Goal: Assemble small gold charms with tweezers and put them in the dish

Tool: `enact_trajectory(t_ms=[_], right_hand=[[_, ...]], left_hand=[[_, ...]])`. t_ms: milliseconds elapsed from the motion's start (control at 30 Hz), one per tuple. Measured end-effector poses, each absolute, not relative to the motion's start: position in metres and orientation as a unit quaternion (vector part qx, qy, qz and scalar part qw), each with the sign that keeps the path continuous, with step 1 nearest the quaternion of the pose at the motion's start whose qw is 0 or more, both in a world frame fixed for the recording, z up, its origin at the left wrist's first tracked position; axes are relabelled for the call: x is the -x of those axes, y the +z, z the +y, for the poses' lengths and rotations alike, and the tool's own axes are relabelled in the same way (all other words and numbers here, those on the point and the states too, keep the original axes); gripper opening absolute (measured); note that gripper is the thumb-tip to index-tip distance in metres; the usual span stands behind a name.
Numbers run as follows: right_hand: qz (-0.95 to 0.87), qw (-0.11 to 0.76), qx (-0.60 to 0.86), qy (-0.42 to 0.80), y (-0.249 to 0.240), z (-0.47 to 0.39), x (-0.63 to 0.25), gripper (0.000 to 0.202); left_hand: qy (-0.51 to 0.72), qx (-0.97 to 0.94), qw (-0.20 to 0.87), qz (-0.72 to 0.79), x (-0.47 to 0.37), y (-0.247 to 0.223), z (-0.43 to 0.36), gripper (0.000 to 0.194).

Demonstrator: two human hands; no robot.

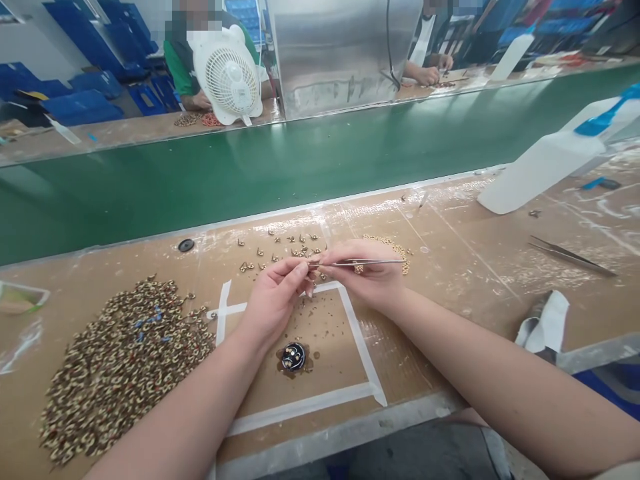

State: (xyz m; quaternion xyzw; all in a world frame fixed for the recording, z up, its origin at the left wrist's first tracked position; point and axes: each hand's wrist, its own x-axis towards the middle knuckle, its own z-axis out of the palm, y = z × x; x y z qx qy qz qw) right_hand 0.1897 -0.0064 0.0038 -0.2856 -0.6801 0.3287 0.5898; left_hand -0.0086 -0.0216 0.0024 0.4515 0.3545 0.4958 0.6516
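At the left edge of the frame we see a pale tray [44,295] with something greenish in it, and right of it, across the lower left, a broad heap of small metal parts [125,373] with a few blue bits [153,320] among them. Above the heap, on the worktop [465,267], we find a black disc [186,245]; farther up, in the upper left, a person in green sleeves sits behind a white fan [231,73]. A green strip [300,160] runs across the whole upper half. Loose metal parts [260,252] stand scattered just left of the middle, beyond our left hand [275,290], whose thumb and finger are pinched narrowly on a tiny piece [313,266] at the centre of the frame; it is too small for us to tell its shape. Below, inside a rectangle of white tape [300,405], we see a small black dish [293,357] holding a few bits, on a wet patch. Our right hand [367,277] is closed round slim tweezers [367,261], their tips at the left fingertips. Just beyond that hand lie small golden pieces [406,260]. In the upper right we see another person's hands [433,72], then a white bottle [545,163] with a blue top, lying tilted; below it, a grey and white cloth-like thing [547,323] and a second pair of tweezers [575,257].
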Motion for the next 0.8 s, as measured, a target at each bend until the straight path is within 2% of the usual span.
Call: enact_trajectory(t_ms=[167, 233, 333, 500, 633, 800], right_hand=[[-0.701, 0.575, 0.274, 0.321, 0.004, -0.007, -0.192, 0.005], [-0.643, 0.594, 0.301, 0.378, 0.008, -0.006, -0.191, 0.005], [-0.547, 0.602, 0.299, 0.499, 0.014, -0.002, -0.192, 0.019], [-0.505, 0.536, 0.22, 0.64, 0.016, 0.008, -0.195, 0.033], [-0.506, 0.487, 0.205, 0.682, 0.016, 0.009, -0.196, 0.039], [-0.506, 0.466, 0.176, 0.705, 0.017, 0.009, -0.197, 0.041]], left_hand=[[0.48, -0.421, 0.685, 0.349, 0.009, 0.004, -0.019, 0.023], [0.47, -0.412, 0.705, 0.336, 0.01, 0.004, -0.018, 0.023], [0.445, -0.418, 0.729, 0.309, 0.013, 0.005, -0.018, 0.021], [0.394, -0.462, 0.747, 0.272, 0.015, 0.006, -0.019, 0.022], [0.386, -0.494, 0.731, 0.268, 0.015, 0.005, -0.019, 0.024], [0.374, -0.51, 0.729, 0.259, 0.016, 0.004, -0.017, 0.026]])
